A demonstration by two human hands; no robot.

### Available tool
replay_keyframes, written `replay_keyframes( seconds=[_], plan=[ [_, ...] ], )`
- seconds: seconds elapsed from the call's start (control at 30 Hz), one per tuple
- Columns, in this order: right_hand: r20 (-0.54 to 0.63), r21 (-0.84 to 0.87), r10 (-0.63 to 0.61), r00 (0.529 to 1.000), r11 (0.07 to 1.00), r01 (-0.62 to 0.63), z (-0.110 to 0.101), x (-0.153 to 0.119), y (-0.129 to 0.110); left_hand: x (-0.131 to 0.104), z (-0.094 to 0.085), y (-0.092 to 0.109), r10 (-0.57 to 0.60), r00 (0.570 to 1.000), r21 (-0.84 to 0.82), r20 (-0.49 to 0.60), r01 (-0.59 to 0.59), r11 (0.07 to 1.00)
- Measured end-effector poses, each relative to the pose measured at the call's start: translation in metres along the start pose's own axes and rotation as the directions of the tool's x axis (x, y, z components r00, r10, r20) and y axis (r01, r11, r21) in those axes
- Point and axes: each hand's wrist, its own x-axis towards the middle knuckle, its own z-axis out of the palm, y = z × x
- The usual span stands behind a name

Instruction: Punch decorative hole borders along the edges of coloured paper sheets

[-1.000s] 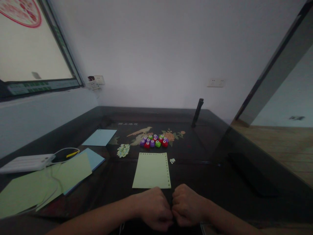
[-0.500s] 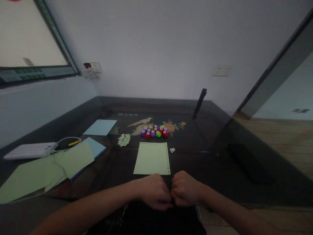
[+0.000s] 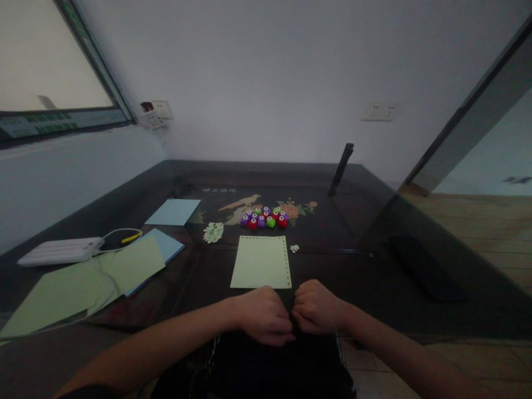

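Observation:
My left hand (image 3: pixel 266 316) and my right hand (image 3: pixel 316 307) are both curled into fists, knuckles almost meeting at the near edge of the dark table. No object shows in either fist. Just beyond my left hand lies a pale green loose-leaf sheet (image 3: pixel 262 262), with punched holes along its top and right edges. Behind the sheet is a cluster of small red, purple and green blocks (image 3: pixel 266 217) with white round spots. To its left is a heap of small pale cut-out pieces (image 3: pixel 213 233). A few similar pieces (image 3: pixel 295 249) lie to its right.
On the left lie a blue sheet (image 3: pixel 173 212), overlapping green sheets (image 3: pixel 70 291) and a white power bank (image 3: pixel 61 251) with a cable. A black stick-like object (image 3: pixel 341 169) stands tilted at the back right. A dark flat object (image 3: pixel 426 270) lies on the right.
The whole view has shifted slightly, so the table and its things sit a little higher in the picture. Both fists keep their shape and place by the table edge.

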Motion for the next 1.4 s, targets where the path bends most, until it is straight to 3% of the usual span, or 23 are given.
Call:
replay_keyframes(
  seconds=[0.1, 0.17, 0.23, 0.27, 0.3, 0.37, 0.4, 0.43, 0.53, 0.6, 0.63, 0.7, 0.77, 0.87, 1.03, 1.23, 1.4],
  plan=[
    [-0.044, 0.019, 0.034, 0.998, 0.999, -0.033, -0.007, 0.000, 0.002, 0.003, -0.019, 0.000, -0.045, 0.998, 0.016, -0.039, 0.045, 0.999],
    [-0.094, 0.014, 0.081, 0.992, 0.997, -0.080, -0.014, 0.002, 0.006, 0.007, -0.038, -0.007, -0.161, 0.984, 0.039, -0.080, 0.165, 0.986],
    [-0.151, -0.010, 0.175, 0.973, 0.984, -0.179, -0.024, 0.008, 0.013, 0.013, -0.059, -0.022, -0.345, 0.921, 0.027, -0.180, 0.355, 0.934],
    [-0.174, -0.021, 0.241, 0.955, 0.968, -0.248, -0.031, 0.013, 0.017, 0.016, -0.067, -0.032, -0.453, 0.855, -0.013, -0.254, 0.465, 0.885],
    [-0.202, -0.027, 0.312, 0.928, 0.946, -0.324, -0.039, 0.019, 0.023, 0.019, -0.074, -0.044, -0.554, 0.759, -0.080, -0.342, 0.564, 0.822],
    [-0.227, -0.011, 0.461, 0.858, 0.879, -0.476, -0.056, 0.033, 0.035, 0.023, -0.079, -0.068, -0.707, 0.537, -0.240, -0.460, 0.691, 0.681],
    [-0.235, 0.006, 0.546, 0.804, 0.828, -0.561, -0.063, 0.040, 0.042, 0.024, -0.077, -0.079, -0.745, 0.485, -0.293, -0.458, 0.709, 0.642],
    [-0.236, 0.023, 0.622, 0.747, 0.772, -0.635, -0.068, 0.047, 0.049, 0.023, -0.072, -0.088, -0.768, 0.469, -0.314, -0.437, 0.720, 0.619],
    [-0.249, 0.084, 0.750, 0.613, 0.648, -0.757, -0.070, 0.060, 0.068, 0.016, -0.053, -0.106, -0.794, 0.453, -0.236, -0.405, 0.787, 0.570],
    [-0.244, 0.122, 0.781, 0.575, 0.613, -0.780, -0.057, 0.063, 0.078, 0.009, -0.042, -0.108, -0.774, 0.506, -0.114, -0.380, 0.805, 0.582],
    [-0.233, 0.129, 0.780, 0.581, 0.617, -0.776, -0.048, 0.062, 0.082, 0.007, -0.038, -0.108, -0.766, 0.528, -0.070, -0.366, 0.805, 0.589],
    [-0.208, 0.108, 0.740, 0.640, 0.668, -0.737, -0.029, 0.060, 0.087, 0.003, -0.035, -0.107, -0.767, 0.543, -0.020, -0.343, 0.812, 0.584],
    [-0.173, 0.062, 0.699, 0.694, 0.710, -0.701, -0.013, 0.057, 0.089, 0.000, -0.035, -0.106, -0.782, 0.543, 0.012, -0.307, 0.823, 0.567],
    [-0.124, 0.009, 0.665, 0.737, 0.743, -0.669, -0.002, 0.057, 0.090, -0.002, -0.035, -0.107, -0.822, 0.533, 0.056, -0.203, 0.844, 0.533],
    [-0.069, -0.059, 0.668, 0.741, 0.739, -0.672, -0.004, 0.061, 0.086, -0.008, -0.030, -0.108, -0.864, 0.499, 0.117, -0.065, 0.864, 0.490],
    [-0.029, -0.095, 0.659, 0.751, 0.747, -0.658, -0.006, 0.061, 0.085, -0.011, -0.026, -0.113, -0.838, 0.544, 0.084, -0.051, 0.838, 0.539],
    [-0.027, -0.113, 0.663, 0.748, 0.741, -0.661, -0.005, 0.061, 0.086, -0.010, -0.028, -0.113, -0.847, 0.527, 0.081, -0.062, 0.849, 0.522]
  ],
)
